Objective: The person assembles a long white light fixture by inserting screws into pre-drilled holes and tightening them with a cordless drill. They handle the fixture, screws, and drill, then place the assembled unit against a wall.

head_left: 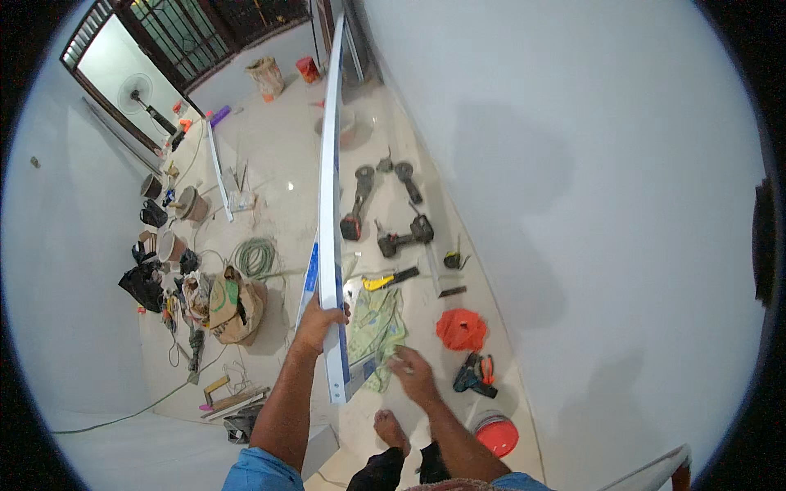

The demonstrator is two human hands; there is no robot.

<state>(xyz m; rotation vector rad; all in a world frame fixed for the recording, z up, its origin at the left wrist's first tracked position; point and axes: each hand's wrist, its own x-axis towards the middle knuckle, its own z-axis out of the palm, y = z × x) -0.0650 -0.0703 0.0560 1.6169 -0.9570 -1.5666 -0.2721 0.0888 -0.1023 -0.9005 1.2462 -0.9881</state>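
Note:
A long white metal frame [329, 196] stands tilted before me, running from near my feet to the far end of the room. Around its lower part my left hand [315, 326] is closed, thumb across the front edge. A short cross piece [360, 373] juts right from its bottom end. Just right of that piece is my right hand [415, 378], fingers curled together; whatever is between them is too small to make out. Beneath it on the floor lies a crumpled green patterned cloth [376, 315].
Right of the frame lie an angle grinder [358, 204], a cordless drill [405, 236], a yellow-handled tool [390, 279], a tape measure [453, 260], an orange bag [462, 329] and a red-lidded tub [497, 434]. Leftward are a coiled hose [255, 258], a sack [236, 309] and buckets. A wall borders the right.

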